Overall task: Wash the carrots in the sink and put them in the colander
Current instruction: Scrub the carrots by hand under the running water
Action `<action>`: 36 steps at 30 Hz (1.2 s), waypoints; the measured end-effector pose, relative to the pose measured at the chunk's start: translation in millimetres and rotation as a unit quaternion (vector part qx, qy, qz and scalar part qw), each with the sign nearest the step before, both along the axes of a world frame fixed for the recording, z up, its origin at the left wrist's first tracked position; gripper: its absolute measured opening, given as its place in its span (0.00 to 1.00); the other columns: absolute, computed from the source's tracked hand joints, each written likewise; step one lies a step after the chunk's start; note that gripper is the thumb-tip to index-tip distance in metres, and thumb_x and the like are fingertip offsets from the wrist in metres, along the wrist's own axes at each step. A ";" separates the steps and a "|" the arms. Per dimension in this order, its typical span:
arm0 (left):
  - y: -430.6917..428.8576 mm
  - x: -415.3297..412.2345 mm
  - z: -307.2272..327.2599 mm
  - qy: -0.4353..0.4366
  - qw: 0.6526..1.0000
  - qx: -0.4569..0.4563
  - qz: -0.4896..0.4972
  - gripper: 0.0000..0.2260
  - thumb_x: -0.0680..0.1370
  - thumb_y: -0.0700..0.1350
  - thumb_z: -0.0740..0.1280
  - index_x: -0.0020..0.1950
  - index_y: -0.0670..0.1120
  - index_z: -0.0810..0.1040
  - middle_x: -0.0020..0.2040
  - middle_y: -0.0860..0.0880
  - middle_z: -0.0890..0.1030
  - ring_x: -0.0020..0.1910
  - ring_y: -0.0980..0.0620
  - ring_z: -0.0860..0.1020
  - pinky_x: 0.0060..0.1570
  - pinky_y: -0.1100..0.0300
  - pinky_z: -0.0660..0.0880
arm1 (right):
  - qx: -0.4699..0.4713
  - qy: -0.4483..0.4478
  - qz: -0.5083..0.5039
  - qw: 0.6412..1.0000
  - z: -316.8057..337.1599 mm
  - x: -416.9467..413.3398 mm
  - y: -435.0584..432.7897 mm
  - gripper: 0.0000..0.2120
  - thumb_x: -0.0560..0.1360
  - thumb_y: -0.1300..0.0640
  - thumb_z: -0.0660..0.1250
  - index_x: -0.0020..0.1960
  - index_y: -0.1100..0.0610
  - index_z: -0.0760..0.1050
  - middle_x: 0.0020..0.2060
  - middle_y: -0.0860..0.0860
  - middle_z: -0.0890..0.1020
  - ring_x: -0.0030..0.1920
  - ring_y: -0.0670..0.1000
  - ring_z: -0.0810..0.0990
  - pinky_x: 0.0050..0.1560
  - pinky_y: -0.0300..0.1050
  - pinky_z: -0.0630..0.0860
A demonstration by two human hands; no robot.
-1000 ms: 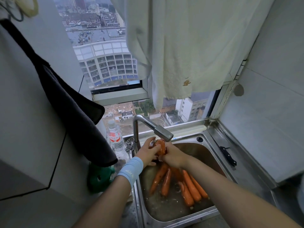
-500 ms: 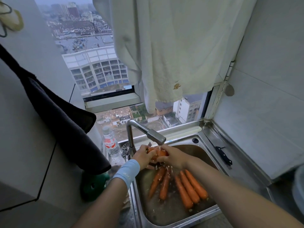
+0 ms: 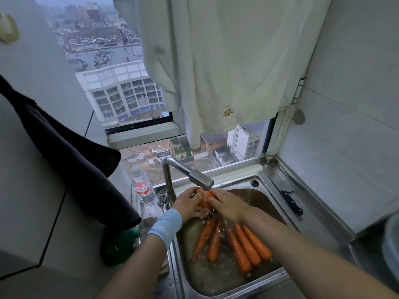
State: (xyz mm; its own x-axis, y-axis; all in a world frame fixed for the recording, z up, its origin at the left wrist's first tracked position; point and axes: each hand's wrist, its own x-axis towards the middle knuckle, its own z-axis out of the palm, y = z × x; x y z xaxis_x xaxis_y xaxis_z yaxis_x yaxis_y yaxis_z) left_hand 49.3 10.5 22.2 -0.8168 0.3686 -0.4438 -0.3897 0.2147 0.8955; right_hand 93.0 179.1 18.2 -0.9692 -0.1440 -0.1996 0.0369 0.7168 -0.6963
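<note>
Under the steel tap [image 3: 199,179], my left hand [image 3: 187,203] and my right hand [image 3: 226,203] both grip one orange carrot [image 3: 204,198], mostly hidden between my fingers. Water runs over it and splashes down. Several more carrots [image 3: 241,244] lie side by side in the steel sink [image 3: 272,275], wet, below my hands. A pale blue wristband sits on my left wrist. At the far right edge a pale round rim [image 3: 391,240] shows; I cannot tell whether it is the colander.
A black-handled knife [image 3: 291,201] lies on the steel ledge right of the sink. A water bottle [image 3: 143,190] and a sink strainer [image 3: 162,196] stand left of the tap. A green object [image 3: 121,242] sits under a dark hanging cloth [image 3: 71,165]. A white towel [image 3: 216,61] hangs overhead.
My hands stay under the tap with the carrot, closing more fully round it. The camera has tilted and shifted, so the sink appears lower in view.
</note>
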 end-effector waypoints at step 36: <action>-7.5 4.8 -8.5 0.049 0.995 -0.081 -0.025 0.10 0.82 0.49 0.65 0.63 0.51 0.75 0.55 0.42 0.80 0.45 0.43 0.85 0.46 0.51 0.84 | -0.125 0.061 -0.208 0.968 -4.9 2.1 -6.3 0.01 0.76 0.55 0.74 0.47 0.51 0.84 0.43 0.46 0.85 0.47 0.45 0.83 0.51 0.43 0.79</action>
